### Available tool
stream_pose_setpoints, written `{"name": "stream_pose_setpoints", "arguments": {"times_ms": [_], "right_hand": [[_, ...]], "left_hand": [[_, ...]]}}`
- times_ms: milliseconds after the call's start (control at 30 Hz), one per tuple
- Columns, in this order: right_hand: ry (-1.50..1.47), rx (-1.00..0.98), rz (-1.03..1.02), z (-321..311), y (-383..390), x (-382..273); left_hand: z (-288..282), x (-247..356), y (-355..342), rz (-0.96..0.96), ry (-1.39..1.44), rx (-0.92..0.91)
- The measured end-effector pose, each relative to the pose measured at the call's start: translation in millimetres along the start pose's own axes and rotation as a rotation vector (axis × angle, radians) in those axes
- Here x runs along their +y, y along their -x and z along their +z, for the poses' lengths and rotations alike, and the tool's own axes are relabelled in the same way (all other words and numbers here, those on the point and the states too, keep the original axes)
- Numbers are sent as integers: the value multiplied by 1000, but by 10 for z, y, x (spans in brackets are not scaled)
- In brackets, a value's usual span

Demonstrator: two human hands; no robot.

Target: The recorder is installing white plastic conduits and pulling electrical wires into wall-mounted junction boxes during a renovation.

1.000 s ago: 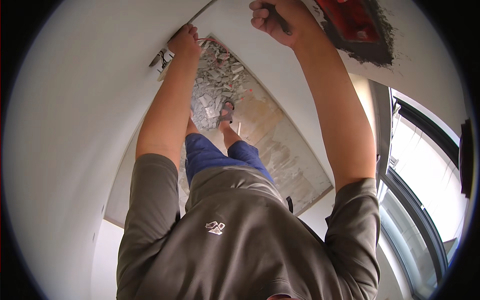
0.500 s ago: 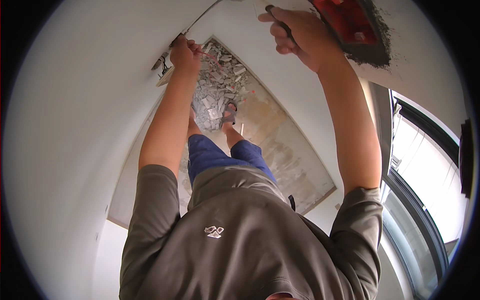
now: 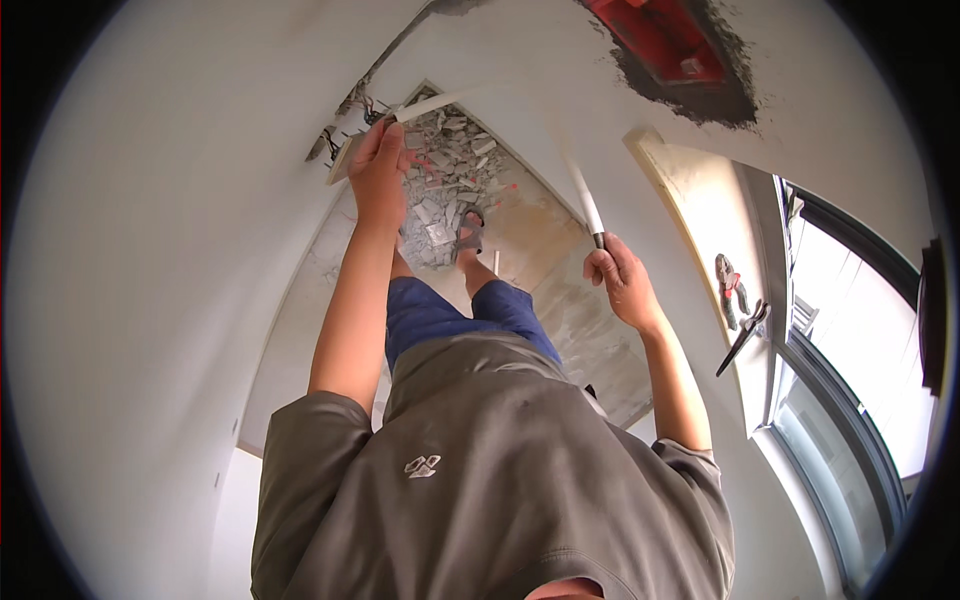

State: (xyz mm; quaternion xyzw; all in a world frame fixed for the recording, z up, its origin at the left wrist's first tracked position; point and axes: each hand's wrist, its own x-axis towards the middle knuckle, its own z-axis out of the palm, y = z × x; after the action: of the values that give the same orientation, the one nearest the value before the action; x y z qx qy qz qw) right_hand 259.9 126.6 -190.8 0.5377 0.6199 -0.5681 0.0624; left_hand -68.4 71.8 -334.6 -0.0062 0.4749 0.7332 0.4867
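Observation:
My left hand (image 3: 380, 180) is raised by the left wall, its fingers closed around the dark end of a white strip or tube (image 3: 432, 104). Lower and to the right, my right hand (image 3: 625, 284) grips the dark end of a white tube (image 3: 586, 200) that points upward. The middle stretch blurs into the pale wall, so I cannot tell whether the two white lengths are one bent piece. Wires (image 3: 375, 108) stick out of the wall just above my left hand. A pale board (image 3: 342, 162) stands beside it, partly behind my fingers.
Broken rubble (image 3: 440, 170) covers the floor corner by my feet. A red recessed box (image 3: 665, 40) with rough grey mortar sits in the far wall. Pliers with red-and-black handles (image 3: 730, 285) and a black hand tool (image 3: 744, 338) lie on the sill by the window (image 3: 850, 320).
My right hand has come down and toward me from beside the red box, still holding the dark end. My left hand has also lowered slightly. The sill tools have come into view.

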Motion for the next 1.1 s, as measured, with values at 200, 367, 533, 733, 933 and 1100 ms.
{"name": "stream_pose_setpoints", "arguments": {"times_ms": [200, 367, 533, 733, 933, 1100], "right_hand": [[-442, -19, -96, 946, -501, 723], [-771, -134, 73, 1544, -1106, 266], [-481, 168, -153, 1617, -1402, -188], [-655, 94, -125, 1780, -1394, -479], [-549, 278, -131, 2138, -1656, -647], [-592, 413, -174, 2388, -1769, -745]], "left_hand": [[843, 780, 151, 566, -927, -183], [1383, 1217, 71, 589, -1187, -371], [1809, 1524, -180, 557, -1263, -410], [1951, 1597, -578, 609, -1379, -526], [2001, 1511, -526, 683, -1440, -581], [1949, 1512, -676, 604, -1394, -656]]}}
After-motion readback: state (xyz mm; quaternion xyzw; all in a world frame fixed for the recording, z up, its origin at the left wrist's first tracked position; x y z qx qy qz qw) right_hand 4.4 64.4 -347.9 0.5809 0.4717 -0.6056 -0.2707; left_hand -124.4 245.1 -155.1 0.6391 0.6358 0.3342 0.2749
